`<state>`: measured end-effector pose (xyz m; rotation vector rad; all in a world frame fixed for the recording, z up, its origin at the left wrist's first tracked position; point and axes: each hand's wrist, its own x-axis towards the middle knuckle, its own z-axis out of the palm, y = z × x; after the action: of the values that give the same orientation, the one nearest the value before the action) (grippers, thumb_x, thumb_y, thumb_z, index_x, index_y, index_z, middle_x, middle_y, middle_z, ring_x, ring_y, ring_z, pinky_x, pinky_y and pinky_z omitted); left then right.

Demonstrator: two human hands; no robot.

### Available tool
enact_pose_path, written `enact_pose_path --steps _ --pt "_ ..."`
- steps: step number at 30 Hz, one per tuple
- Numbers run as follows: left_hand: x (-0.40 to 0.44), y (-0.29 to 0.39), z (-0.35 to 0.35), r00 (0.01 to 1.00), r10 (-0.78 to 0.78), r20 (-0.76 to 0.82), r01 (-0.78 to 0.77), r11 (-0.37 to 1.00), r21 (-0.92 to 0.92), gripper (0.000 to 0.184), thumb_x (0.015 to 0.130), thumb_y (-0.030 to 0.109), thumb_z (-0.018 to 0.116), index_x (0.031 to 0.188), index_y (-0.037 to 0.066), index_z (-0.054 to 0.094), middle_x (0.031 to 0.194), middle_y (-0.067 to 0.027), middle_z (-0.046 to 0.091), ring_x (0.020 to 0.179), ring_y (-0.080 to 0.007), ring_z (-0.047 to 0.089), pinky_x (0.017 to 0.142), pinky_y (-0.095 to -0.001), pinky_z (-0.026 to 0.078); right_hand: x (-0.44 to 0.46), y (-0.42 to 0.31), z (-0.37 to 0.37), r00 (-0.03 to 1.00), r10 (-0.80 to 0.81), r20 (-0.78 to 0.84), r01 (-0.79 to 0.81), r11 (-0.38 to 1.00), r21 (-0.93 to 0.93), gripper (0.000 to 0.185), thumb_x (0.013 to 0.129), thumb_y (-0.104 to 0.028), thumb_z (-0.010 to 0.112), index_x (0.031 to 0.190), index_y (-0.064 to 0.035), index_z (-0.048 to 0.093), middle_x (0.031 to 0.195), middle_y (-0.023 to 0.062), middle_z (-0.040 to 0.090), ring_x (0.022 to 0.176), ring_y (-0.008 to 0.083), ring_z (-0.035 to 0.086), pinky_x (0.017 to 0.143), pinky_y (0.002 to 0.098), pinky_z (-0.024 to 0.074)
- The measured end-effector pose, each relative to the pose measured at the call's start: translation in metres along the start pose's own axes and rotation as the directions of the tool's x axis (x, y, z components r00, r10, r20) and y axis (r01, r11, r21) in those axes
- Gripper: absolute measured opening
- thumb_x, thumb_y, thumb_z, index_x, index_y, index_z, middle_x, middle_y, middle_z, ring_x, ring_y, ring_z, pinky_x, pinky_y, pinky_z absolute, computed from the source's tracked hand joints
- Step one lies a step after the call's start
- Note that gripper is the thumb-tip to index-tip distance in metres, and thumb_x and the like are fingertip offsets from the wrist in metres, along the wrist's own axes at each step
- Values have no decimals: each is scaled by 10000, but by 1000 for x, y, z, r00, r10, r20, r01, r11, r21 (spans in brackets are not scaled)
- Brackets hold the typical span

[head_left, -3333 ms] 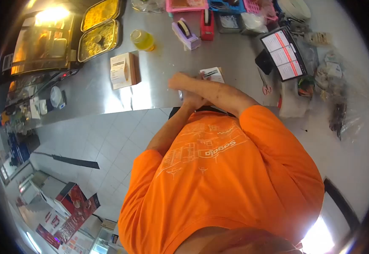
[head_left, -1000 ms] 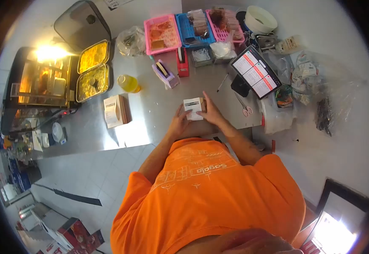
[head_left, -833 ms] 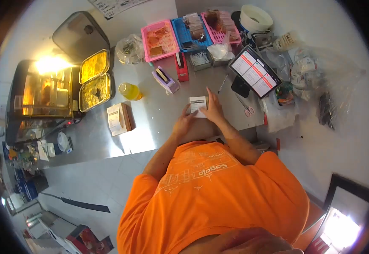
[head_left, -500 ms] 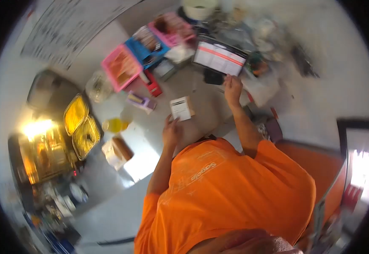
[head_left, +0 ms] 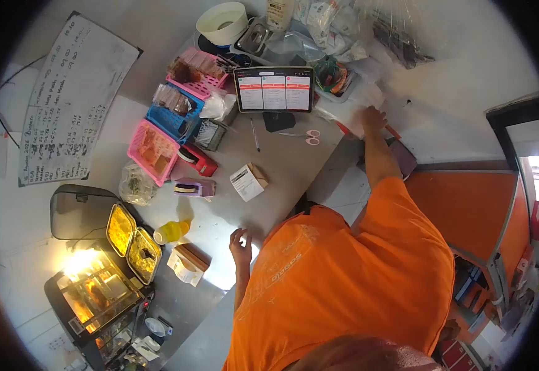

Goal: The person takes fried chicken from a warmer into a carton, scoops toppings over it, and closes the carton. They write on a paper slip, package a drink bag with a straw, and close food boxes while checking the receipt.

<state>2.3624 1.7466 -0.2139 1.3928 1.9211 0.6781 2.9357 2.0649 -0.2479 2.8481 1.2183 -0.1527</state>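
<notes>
My left hand (head_left: 240, 245) hovers by the desk's front edge, fingers loosely bent and apart, holding nothing. Up and to its right, a small brown box with a white printed label (head_left: 248, 182) rests on the desk. My right hand (head_left: 373, 120) reaches to the far right side, against a clear plastic bag (head_left: 355, 106); motion smears its fingers, so any grip is unclear. Pink-handled scissors (head_left: 312, 136) and a pen (head_left: 255, 135) lie left of that hand. A tablet (head_left: 274, 91) showing order columns stands upright at the back.
Pink and blue baskets (head_left: 152, 151) with packets line the desk's left side, beside a red stapler (head_left: 198, 160) and a purple tape dispenser (head_left: 194, 188). A yellow bottle (head_left: 171, 232) stands nearer. A lit glass warmer (head_left: 99, 290) is at lower left.
My right hand has left the tablet's lower edge and moved right to the plastic bag. My left hand has drawn back from the labelled box. The view has turned.
</notes>
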Motion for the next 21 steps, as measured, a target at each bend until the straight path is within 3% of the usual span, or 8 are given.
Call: enact_pose_path --steps 3,6,9,10,12,15,18,21 --pt "3 5 -3 999 47 -2 -47 999 -2 198 883 139 730 1076 93 728 1182 -110 668 1060 -248 647 737 -367 537 7 -19 66 975 173 -141 -170 985 31 373 946 -362 524 1161 -107 692 1248 103 688 1143 287 660 967 470 480" --pt "5 16 -3 1000 -24 -9 24 999 -43 189 891 138 732 1074 95 727 1168 -92 671 1049 -231 645 754 -370 544 58 -15 82 905 -146 400 264 930 -256 357 939 -336 544 1156 -99 701 1139 88 723 1002 284 704 827 421 530" --pt "2 16 3 998 -68 5 68 993 -101 183 912 162 724 1086 105 724 1162 -80 671 1046 -214 645 780 -376 552 31 -2 26 955 -232 187 260 955 -140 313 903 -318 656 1129 -112 720 937 47 732 772 221 693 652 330 504" --pt "2 11 5 999 -43 11 44 995 -90 204 914 150 725 1108 86 714 1153 -82 674 1033 -211 661 768 -360 561 53 3 36 968 -71 242 -25 928 372 283 886 -307 689 1095 -118 721 885 38 715 744 199 673 629 320 489" --pt "3 19 0 997 -72 10 73 984 -160 220 914 136 726 1124 72 706 1143 -84 679 1010 -206 672 750 -343 564 108 30 77 853 62 519 -522 47 852 235 853 -284 755 1026 -128 722 781 19 680 689 156 635 584 300 459" --pt "10 22 -4 996 -90 20 92 977 -194 251 906 106 730 1151 65 696 1120 -90 688 977 -199 686 735 -323 561 94 43 -16 790 -336 512 -583 -154 798 150 851 -210 779 939 -130 687 733 13 621 642 127 574 582 284 439" --pt "30 43 -15 999 33 -10 -33 998 -61 306 880 82 733 1181 72 682 1117 -110 684 1013 -231 673 805 -364 534 50 36 -127 949 -291 120 -287 -645 708 58 908 -135 698 891 -122 645 745 15 613 659 143 595 622 275 451" --pt "60 84 -33 932 358 -65 -351 932 93 329 888 106 724 1203 42 656 1154 -125 675 1072 -274 645 887 -404 513 -4 43 -225 933 -219 -285 95 -614 784 39 945 -107 639 907 -99 637 786 17 639 704 173 642 691 283 486"
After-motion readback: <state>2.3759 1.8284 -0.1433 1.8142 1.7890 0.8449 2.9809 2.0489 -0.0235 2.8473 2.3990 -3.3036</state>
